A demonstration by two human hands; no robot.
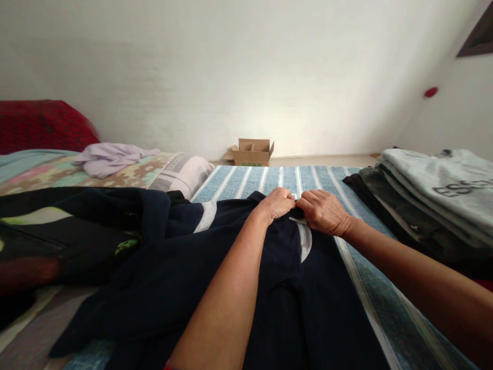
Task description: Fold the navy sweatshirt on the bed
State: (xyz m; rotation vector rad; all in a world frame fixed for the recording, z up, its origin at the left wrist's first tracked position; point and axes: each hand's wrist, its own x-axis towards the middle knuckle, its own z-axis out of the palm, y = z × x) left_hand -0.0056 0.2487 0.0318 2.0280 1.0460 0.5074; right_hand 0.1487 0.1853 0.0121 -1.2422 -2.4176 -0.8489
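Note:
A dark navy garment (283, 288) with light grey curved panels lies spread over the blue striped bedding; I cannot tell exactly what kind of garment it is. My left hand (277, 204) is closed on its far top edge, fingers curled and thumb side facing right. Right beside it, almost touching, my right hand (323, 209) pinches the same edge. The cloth bunches slightly between the two hands. A small pale bit, perhaps a label, shows there. The fingertips are partly hidden by the knuckles. Part of the garment stretches out to the left.
Folded clothes (439, 205) are stacked at the right, a grey printed one on top. Dark clothing (88, 241) lies at the left. Behind it are a lilac cloth (111, 158) and a patterned blanket (142, 174). An open cardboard box (252, 152) stands past the striped bedding (271, 181).

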